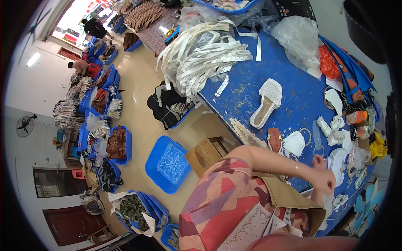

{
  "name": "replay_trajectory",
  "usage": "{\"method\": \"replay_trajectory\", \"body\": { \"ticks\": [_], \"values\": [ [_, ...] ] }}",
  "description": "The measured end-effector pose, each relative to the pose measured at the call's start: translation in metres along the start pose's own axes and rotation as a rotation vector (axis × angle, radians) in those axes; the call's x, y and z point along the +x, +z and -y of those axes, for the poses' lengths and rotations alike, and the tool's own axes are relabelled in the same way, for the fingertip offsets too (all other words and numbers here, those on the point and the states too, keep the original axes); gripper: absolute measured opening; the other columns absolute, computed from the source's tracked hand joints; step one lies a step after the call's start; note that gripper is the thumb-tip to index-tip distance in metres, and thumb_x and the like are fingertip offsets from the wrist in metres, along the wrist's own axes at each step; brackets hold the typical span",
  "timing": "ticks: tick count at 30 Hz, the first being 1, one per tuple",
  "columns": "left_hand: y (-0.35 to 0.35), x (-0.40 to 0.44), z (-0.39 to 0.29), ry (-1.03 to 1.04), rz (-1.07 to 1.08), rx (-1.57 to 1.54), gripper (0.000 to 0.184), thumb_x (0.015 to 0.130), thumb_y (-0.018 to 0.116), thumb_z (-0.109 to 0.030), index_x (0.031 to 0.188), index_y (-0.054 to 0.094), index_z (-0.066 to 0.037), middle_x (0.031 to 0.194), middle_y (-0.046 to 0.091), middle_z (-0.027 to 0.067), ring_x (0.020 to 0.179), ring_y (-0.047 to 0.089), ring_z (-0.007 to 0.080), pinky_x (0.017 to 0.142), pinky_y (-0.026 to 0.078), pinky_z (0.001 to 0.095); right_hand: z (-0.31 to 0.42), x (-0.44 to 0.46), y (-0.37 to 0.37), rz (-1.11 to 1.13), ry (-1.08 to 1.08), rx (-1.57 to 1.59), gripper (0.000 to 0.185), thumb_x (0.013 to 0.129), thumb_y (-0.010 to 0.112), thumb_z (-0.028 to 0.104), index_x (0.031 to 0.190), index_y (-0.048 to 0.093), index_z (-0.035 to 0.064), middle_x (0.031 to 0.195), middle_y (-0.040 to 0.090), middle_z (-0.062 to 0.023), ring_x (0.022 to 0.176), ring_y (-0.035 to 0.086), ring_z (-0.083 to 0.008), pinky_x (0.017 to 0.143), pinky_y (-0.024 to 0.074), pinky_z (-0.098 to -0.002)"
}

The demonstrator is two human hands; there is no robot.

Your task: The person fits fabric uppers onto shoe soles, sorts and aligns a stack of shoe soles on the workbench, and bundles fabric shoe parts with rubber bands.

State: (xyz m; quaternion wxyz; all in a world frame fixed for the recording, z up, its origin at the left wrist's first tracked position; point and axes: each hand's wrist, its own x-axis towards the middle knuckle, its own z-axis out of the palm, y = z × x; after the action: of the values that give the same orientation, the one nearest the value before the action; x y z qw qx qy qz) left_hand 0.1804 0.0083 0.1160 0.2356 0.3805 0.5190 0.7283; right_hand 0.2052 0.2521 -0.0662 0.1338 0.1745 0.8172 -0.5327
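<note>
My left hand (323, 179) is at the table's near side, with its fingers curled closed. I cannot make out what they hold, if anything. Skin just below it may be part of my right hand, but its fingers are hidden. My right arm (305, 243) crosses the bottom edge. Close to my left hand are white pieces (336, 162), a clear ring (319, 150) and a white sole-shaped piece (294, 143). Beside that piece lies a reddish-brown sole-shaped piece (274, 139). A white slide sandal (266, 103) with a dotted strap rests farther away on the blue table (238, 90).
A heap of white straps (205, 52) covers the table's far corner. Clear plastic bags (298, 39), an orange-capped bottle (356, 117) and a phone (360, 133) lie along it. A blue basin (166, 164) and wooden stool (207, 154) stand on the floor. Other people are at the back.
</note>
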Motion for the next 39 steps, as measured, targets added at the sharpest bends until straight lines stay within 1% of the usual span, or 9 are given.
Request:
{"method": "replay_trajectory", "body": {
  "ticks": [1, 2, 4, 7, 17, 22, 27, 32, 39],
  "values": [
    [0.030, 0.013, 0.018, 0.092, 0.045, 0.000, 0.010, 0.070, 0.064, -0.013, 0.071, 0.069, -0.004, 0.066, 0.067, 0.0014, 0.057, 0.056, 0.0153, 0.057, 0.046, 0.0280, 0.068, 0.045, 0.046, -0.016, 0.002, 0.011, 0.022, 0.084, 0.057, 0.010, 0.104, 0.063, 0.0021, 0.084, 0.063, -0.0051, 0.065, 0.054, -0.0126, 0.060, 0.0458, -0.0238],
    [0.029, 0.006, -0.032, 0.013, 0.173, 0.053, 0.010, 0.072, 0.066, -0.014, 0.073, 0.070, -0.006, 0.068, 0.067, 0.0015, 0.059, 0.057, 0.0157, 0.059, 0.047, 0.0280, 0.075, 0.049, 0.044, -0.029, 0.007, 0.016, 0.022, 0.084, 0.057, 0.011, 0.104, 0.063, 0.0026, 0.083, 0.063, -0.0049, 0.064, 0.054, -0.0122, 0.059, 0.0455, -0.0235],
    [0.063, 0.037, 0.025, 0.151, 0.499, -0.105, 0.007, 0.073, 0.067, -0.011, 0.076, 0.071, -0.007, 0.074, 0.069, 0.0026, 0.064, 0.059, 0.0157, 0.062, 0.047, 0.0268, 0.081, 0.063, 0.032, -0.057, 0.017, 0.029, 0.023, 0.085, 0.057, 0.012, 0.105, 0.063, 0.0037, 0.083, 0.062, -0.0045, 0.062, 0.053, -0.0115, 0.056, 0.0449, -0.0231],
    [0.063, 0.024, 0.003, 0.136, 0.554, -0.076, 0.008, 0.075, 0.066, -0.010, 0.081, 0.070, -0.006, 0.080, 0.068, 0.0030, 0.069, 0.058, 0.0155, 0.065, 0.047, 0.0268, 0.086, 0.087, 0.020, -0.142, 0.026, 0.078, 0.022, 0.087, 0.057, 0.015, 0.107, 0.062, 0.0044, 0.082, 0.062, -0.0038, 0.060, 0.053, -0.0096, 0.052, 0.0430, -0.0202],
    [0.056, 0.017, -0.057, 0.080, 0.816, 0.010, 0.022, 0.086, 0.058, -0.005, 0.108, 0.061, -0.001, 0.108, 0.063, 0.0050, 0.090, 0.057, 0.0147, 0.081, 0.046, 0.0271, 0.079, 0.101, 0.007, -0.170, 0.062, 0.181, 0.024, 0.089, 0.059, 0.021, 0.108, 0.062, 0.0072, 0.082, 0.063, -0.0032, 0.059, 0.054, -0.0077, 0.050, 0.0421, -0.0180],
    [0.053, 0.015, -0.083, 0.067, 0.947, 0.018, 0.030, 0.091, 0.054, -0.002, 0.121, 0.057, 0.001, 0.122, 0.060, 0.0060, 0.101, 0.057, 0.0142, 0.089, 0.046, 0.0273, 0.082, 0.102, -0.009, -0.217, 0.103, 0.174, 0.022, 0.090, 0.059, 0.021, 0.108, 0.062, 0.0083, 0.082, 0.063, -0.0023, 0.060, 0.055, -0.0080, 0.050, 0.0422, -0.0184],
    [0.032, 0.005, -0.081, 0.128, 0.888, 0.081, 0.030, 0.092, 0.054, -0.004, 0.121, 0.057, 0.000, 0.122, 0.060, 0.0063, 0.101, 0.056, 0.0143, 0.088, 0.045, 0.0270, 0.081, 0.100, -0.026, -0.276, 0.076, 0.286, 0.020, 0.089, 0.060, 0.024, 0.101, 0.063, 0.0085, 0.083, 0.063, -0.0016, 0.062, 0.056, -0.0095, 0.052, 0.0427, -0.0199],
    [0.035, 0.000, -0.068, 0.198, 0.798, 0.159, 0.030, 0.092, 0.053, -0.007, 0.122, 0.058, -0.001, 0.121, 0.060, 0.0067, 0.101, 0.055, 0.0143, 0.088, 0.044, 0.0266, 0.077, 0.094, -0.034, -0.282, 0.132, 0.257, 0.020, 0.088, 0.060, 0.025, 0.100, 0.062, 0.0085, 0.084, 0.062, -0.0016, 0.064, 0.055, -0.0099, 0.053, 0.0418, -0.0199],
    [0.079, -0.011, -0.033, 0.279, 0.676, 0.270, 0.030, 0.093, 0.053, -0.011, 0.122, 0.058, -0.002, 0.119, 0.060, 0.0073, 0.100, 0.054, 0.0144, 0.088, 0.043, 0.0261, 0.069, 0.099, -0.044, -0.284, 0.145, 0.264, 0.022, 0.090, 0.058, 0.023, 0.106, 0.062, 0.0083, 0.085, 0.063, -0.0032, 0.062, 0.054, -0.0093, 0.052, 0.0417, -0.0195]
  ]
}}
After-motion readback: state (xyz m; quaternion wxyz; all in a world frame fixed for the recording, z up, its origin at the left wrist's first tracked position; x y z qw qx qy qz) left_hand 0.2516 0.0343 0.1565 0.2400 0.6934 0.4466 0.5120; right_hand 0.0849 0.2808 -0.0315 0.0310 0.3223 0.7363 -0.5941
